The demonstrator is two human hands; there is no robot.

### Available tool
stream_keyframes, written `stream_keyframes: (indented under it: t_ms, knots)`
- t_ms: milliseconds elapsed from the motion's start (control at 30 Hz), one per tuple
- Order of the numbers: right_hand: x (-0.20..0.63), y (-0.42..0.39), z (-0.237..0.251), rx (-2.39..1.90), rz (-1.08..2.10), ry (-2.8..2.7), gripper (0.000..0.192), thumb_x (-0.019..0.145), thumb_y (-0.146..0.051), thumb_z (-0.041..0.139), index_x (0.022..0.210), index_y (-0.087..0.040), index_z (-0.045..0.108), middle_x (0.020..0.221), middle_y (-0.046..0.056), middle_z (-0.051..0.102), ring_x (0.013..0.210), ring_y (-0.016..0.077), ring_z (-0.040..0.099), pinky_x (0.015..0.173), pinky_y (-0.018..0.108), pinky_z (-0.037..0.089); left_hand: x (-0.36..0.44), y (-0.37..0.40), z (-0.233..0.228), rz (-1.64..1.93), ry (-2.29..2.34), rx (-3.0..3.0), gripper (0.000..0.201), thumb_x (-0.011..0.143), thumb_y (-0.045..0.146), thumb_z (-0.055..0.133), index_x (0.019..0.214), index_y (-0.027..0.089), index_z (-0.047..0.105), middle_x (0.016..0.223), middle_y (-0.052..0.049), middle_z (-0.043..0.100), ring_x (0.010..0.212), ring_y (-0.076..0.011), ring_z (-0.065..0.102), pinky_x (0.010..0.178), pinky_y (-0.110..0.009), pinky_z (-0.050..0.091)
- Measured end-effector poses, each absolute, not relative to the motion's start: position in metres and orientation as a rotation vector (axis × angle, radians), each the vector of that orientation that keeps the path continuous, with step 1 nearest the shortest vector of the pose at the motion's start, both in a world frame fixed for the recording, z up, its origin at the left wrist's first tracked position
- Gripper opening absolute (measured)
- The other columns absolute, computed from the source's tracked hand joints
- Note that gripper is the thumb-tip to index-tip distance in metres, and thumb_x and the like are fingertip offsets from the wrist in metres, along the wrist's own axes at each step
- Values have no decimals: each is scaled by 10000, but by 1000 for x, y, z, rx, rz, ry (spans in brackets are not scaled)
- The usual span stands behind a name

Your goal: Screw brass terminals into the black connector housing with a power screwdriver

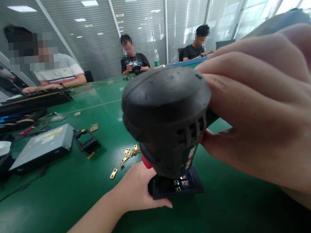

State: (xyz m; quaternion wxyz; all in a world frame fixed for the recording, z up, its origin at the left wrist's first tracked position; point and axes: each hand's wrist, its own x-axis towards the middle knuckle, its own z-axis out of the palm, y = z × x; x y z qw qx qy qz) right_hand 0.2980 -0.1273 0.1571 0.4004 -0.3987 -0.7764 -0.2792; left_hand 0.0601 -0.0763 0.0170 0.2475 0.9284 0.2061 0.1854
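Observation:
My right hand (262, 104) is wrapped round the handle of a black power drill (168, 108), which looms large in the middle of the view. The drill points downward, and its body hides its tip. Under it, my left hand (139, 189) grips the left side of a black plastic case (195, 185) on the table. Small metal terminals (177, 183) show inside the case. Just beyond my left hand lies a loose pile of brass plates (131, 151), with a single brass plate (113, 173) nearer to me.
On the green table (97, 200), a silver disc drive (47, 143) and a black plastic frame (86, 140) lie to the left. Dark parts and cables (23, 119) are heaped farther left. Several people sit around the far side, near a plastic bottle (156, 58).

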Motion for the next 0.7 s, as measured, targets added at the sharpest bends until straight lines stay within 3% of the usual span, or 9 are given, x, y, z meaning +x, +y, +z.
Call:
stream_keyframes:
  t_ms: [400, 700]
  knots:
    - [303, -124, 149, -935, -771, -2009, 160, 1026, -181, 480, 1055, -157, 636, 1085, 60, 677, 1155, 273, 583, 1000, 362, 431, 64, -65, 17, 501, 430, 2545, 929, 602, 698, 803, 1371, 235, 566, 1370, -154, 605, 1249, -366, 562, 1079, -472, 432]
    - [303, -123, 149, -885, -809, -2027, 214, 1022, -148, 468, 1067, -86, 668, 1082, 84, 668, 1145, 295, 588, 997, 389, 445, 63, -66, 13, 528, 473, 2560, 916, 610, 707, 793, 1366, 239, 570, 1360, -145, 607, 1222, -360, 570, 1058, -471, 444]
